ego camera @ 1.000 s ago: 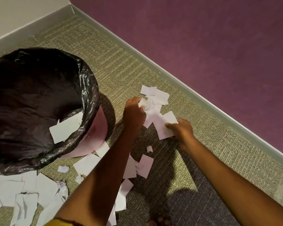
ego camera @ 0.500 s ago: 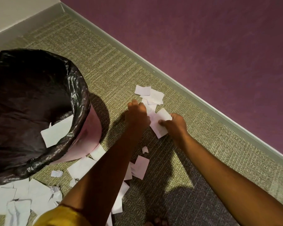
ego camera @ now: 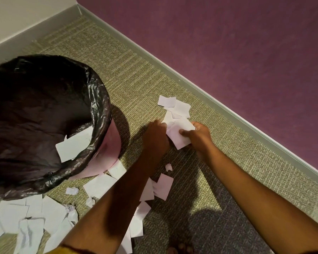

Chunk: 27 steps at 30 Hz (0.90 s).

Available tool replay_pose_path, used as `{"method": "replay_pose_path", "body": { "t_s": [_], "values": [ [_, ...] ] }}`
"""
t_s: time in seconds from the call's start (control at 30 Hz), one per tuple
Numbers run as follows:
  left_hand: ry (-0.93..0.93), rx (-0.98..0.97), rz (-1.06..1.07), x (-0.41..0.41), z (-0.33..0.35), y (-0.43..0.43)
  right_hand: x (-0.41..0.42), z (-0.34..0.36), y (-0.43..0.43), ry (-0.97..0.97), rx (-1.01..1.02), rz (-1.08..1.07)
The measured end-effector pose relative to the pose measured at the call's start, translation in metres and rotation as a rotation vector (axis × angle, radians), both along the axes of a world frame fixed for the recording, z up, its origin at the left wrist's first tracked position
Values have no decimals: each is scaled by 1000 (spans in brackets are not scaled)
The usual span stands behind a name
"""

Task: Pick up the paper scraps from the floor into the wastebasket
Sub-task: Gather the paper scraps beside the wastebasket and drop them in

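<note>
Here, left hand and right hand closed, pinching paper scraps.

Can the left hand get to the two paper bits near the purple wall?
Probably yes. The left hand is right beside the two scraps, with only bare carpet between, though it is already clutching paper.

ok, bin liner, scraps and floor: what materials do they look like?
Bin liner: thin black plastic film, glossy, crinkled and folded over the rim. Paper scraps: thin white sheet, matte, with torn and cut edges; some curl. Floor: looks like low-pile carpet, woven olive and beige stripes, no shine. The wastebasket under the liner shows a smooth pale wall, likely plastic.
</note>
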<state>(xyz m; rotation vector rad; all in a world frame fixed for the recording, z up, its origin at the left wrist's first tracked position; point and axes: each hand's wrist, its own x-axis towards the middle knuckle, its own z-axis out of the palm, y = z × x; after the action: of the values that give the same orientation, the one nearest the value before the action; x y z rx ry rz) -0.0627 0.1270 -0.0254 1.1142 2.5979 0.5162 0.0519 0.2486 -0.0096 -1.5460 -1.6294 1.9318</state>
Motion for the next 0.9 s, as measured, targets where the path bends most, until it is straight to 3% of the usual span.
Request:
{"method": "replay_pose_path", "body": {
  "t_s": [0.13,0.3,0.43,0.53,0.67,0.9],
  "values": [
    [-64,64,114,-5,3,-8,1,-1,0,-113,176,32],
    [-333,202,429,-6,9,-23,-12,-17,-2,-330,553,373],
    [-460,230,544,-5,3,-32,-24,-30,-20,-411,836,516],
    [-509,242,570,-7,1,-34,-29,-25,-25,-364,837,478],
    [-597,277,592,-11,1,-35,-37,-10,-25,-338,666,388],
    [-562,247,564,-8,6,-37,-40,3,-30,-272,653,401]
  ]
}}
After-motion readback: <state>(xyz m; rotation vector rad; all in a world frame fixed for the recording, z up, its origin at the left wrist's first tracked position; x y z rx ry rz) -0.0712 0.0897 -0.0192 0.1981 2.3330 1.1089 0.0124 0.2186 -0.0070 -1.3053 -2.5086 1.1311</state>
